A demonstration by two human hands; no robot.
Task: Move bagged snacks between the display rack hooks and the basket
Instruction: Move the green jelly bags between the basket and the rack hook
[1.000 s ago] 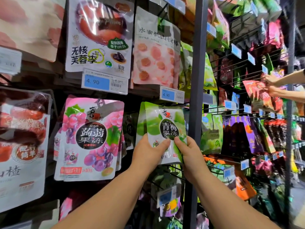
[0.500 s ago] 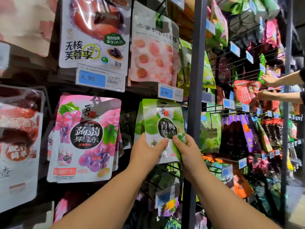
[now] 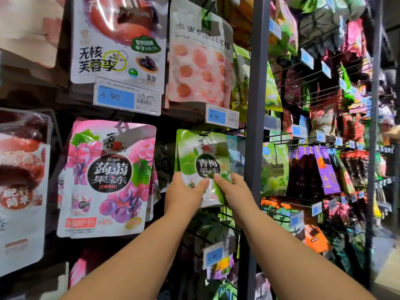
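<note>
Your left hand [image 3: 183, 197] and right hand [image 3: 234, 190] both pinch the lower part of the green snack bag [image 3: 202, 156], thumbs on its front, holding it up at the rack between the pink grape bag [image 3: 108, 176] and the grey upright post [image 3: 254, 118].

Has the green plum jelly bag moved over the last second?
Yes, slightly: the green plum jelly bag has drifted left, away from the grey upright post.
</note>
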